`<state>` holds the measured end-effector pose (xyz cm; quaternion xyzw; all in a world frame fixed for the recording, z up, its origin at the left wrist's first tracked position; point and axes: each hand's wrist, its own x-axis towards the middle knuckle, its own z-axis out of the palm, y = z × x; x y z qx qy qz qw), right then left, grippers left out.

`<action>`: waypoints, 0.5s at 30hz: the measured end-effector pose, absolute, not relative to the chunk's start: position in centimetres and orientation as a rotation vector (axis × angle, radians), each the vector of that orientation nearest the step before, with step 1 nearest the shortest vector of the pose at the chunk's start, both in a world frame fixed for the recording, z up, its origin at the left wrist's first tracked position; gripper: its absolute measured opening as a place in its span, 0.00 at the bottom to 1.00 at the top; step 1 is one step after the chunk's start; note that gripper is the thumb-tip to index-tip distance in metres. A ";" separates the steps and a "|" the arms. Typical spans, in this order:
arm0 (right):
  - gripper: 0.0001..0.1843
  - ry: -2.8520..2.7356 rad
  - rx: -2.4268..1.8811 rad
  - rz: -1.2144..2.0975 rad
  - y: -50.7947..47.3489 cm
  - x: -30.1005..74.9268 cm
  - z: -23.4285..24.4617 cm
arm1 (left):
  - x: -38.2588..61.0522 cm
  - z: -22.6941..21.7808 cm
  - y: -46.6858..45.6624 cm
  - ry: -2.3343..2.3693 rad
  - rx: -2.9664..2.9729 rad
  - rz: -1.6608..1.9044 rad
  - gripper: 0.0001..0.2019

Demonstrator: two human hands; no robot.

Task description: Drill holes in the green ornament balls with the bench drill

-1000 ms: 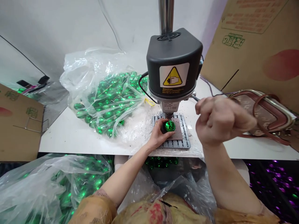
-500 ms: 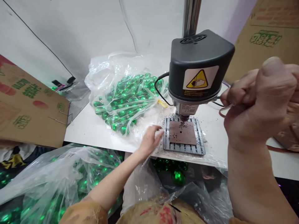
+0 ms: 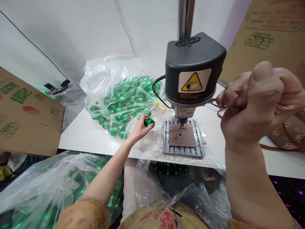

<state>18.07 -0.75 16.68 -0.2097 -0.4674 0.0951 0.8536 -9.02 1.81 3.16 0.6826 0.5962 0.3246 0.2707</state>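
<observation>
My left hand [image 3: 139, 129] is closed around a shiny green ball [image 3: 149, 122], thumb on one side and fingers on the other, just above the table left of the drill press. Raised at the right, my right hand [image 3: 259, 98] is wrapped round the drill press lever [image 3: 213, 100], most of which the fingers hide. The black drill press head [image 3: 194, 68] bears a yellow warning label. Below its chuck [image 3: 183, 120], a brown board [image 3: 182, 141] with a small dark hole lies on the slotted grey base plate [image 3: 200, 152], sprinkled with dark shavings.
A clear plastic bag [image 3: 95, 71] of green balls lies on the white table [image 3: 78, 135]. Another filled bag [image 3: 57, 171] sits below at left, and more green balls [image 3: 171, 168] are under the table edge. Cardboard boxes [image 3: 28, 117] flank both sides; a cable [image 3: 156, 92] loops beside the drill.
My left hand has moved left from beside the base plate and taken a green ball. A ball seen below the table edge is gone from there. My right hand stays on the lever.
</observation>
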 end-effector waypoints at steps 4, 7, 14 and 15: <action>0.21 -0.976 -0.418 0.212 -0.9 17.9 16.8 | -4.4 3.1 0.3 1.067 1.284 0.956 0.20; 0.20 -0.994 -0.445 0.240 -1.2 17.8 16.8 | -2.4 2.8 -0.1 0.945 1.101 0.962 0.23; 0.22 -1.012 -0.559 0.259 -2.0 17.9 16.6 | -1.3 1.2 -0.1 1.011 1.387 1.028 0.32; 0.23 -1.014 -0.564 0.261 -2.0 18.0 16.6 | -1.1 0.9 0.0 1.035 1.423 1.045 0.32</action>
